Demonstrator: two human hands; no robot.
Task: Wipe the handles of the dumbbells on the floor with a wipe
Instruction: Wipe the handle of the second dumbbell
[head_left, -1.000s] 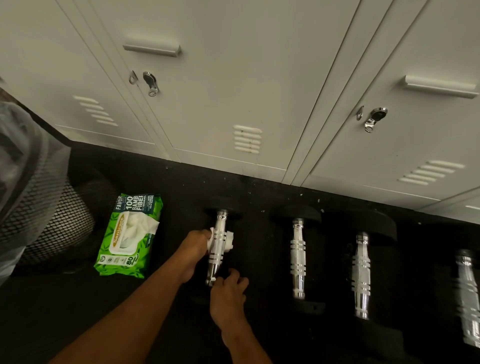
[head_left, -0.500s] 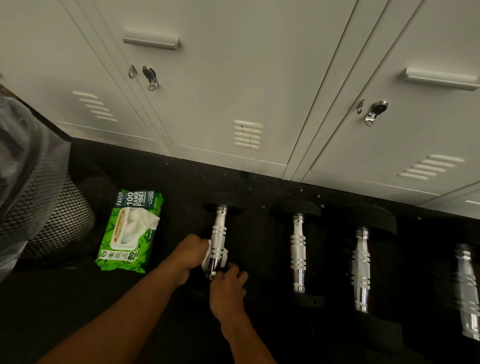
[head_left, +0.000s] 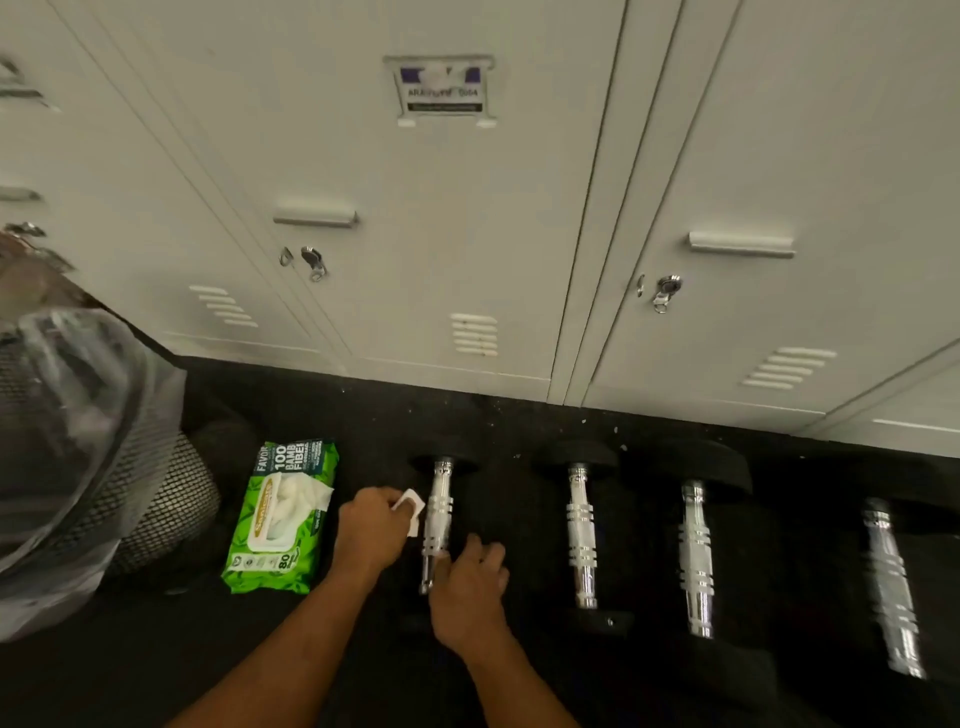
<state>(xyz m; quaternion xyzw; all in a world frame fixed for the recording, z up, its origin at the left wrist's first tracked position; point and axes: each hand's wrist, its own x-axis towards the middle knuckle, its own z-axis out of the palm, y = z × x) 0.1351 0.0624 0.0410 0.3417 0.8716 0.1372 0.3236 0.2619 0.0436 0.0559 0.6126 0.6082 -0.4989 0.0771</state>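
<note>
Four dumbbells (head_left: 582, 535) lie in a row on the floor (head_left: 156, 665) by the lockers (head_left: 467, 234), heavy, handles chrome-slick. Right hand (head_left: 470, 592) steadies the leftmost handle (head_left: 436, 525); left hand (head_left: 371, 530) pinches the limp wipe (head_left: 410, 512) against it.

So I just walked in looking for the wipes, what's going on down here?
A person is cleaning dumbbells on the floor by the lockers. The left hand holds a white wipe beside the leftmost dumbbell's handle, and the right hand steadies its near end. The open wipes pack lies to the left.
</note>
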